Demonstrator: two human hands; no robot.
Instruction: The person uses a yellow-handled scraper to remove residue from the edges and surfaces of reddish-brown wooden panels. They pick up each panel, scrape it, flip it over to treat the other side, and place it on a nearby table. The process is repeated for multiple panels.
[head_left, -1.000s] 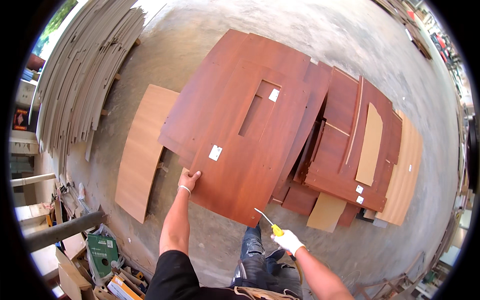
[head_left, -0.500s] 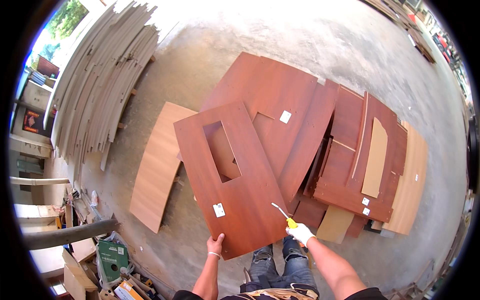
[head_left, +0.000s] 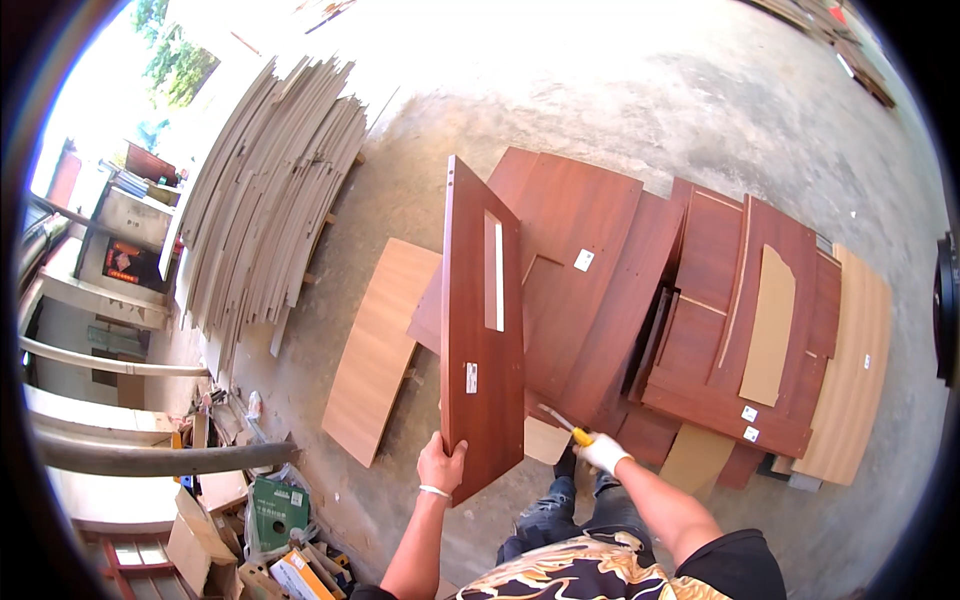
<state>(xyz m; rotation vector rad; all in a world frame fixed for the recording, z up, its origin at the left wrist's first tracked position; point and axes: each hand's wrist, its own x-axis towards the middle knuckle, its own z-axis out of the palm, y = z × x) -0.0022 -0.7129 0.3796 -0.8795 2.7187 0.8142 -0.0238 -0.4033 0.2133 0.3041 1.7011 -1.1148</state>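
Observation:
A reddish-brown wooden panel [head_left: 490, 420] with a rectangular cutout stands tilted up on its side. My bare left hand [head_left: 440, 466] is closed on its lower near edge, with the thumb over the face. On my right hand [head_left: 604, 454] is a white glove. Its fingers are wrapped round the yellow handle of a screwdriver [head_left: 580, 436], whose metal shank points away to the left, just right of the panel's lower part. Behind lies a large reddish-brown board [head_left: 575, 210] bearing a white label.
Several more brown boards [head_left: 780, 225] are stacked to the right, with a pale wood panel [head_left: 865, 330] at their edge. Left lies another light wood panel [head_left: 375, 350]. Farther off is a pile of long strips [head_left: 270, 190]. A green box [head_left: 278, 515] sits among clutter at lower left.
The panel has swung from lying nearly flat to standing on edge, its right side drawn away from my right hand. The screwdriver stays in my right hand.

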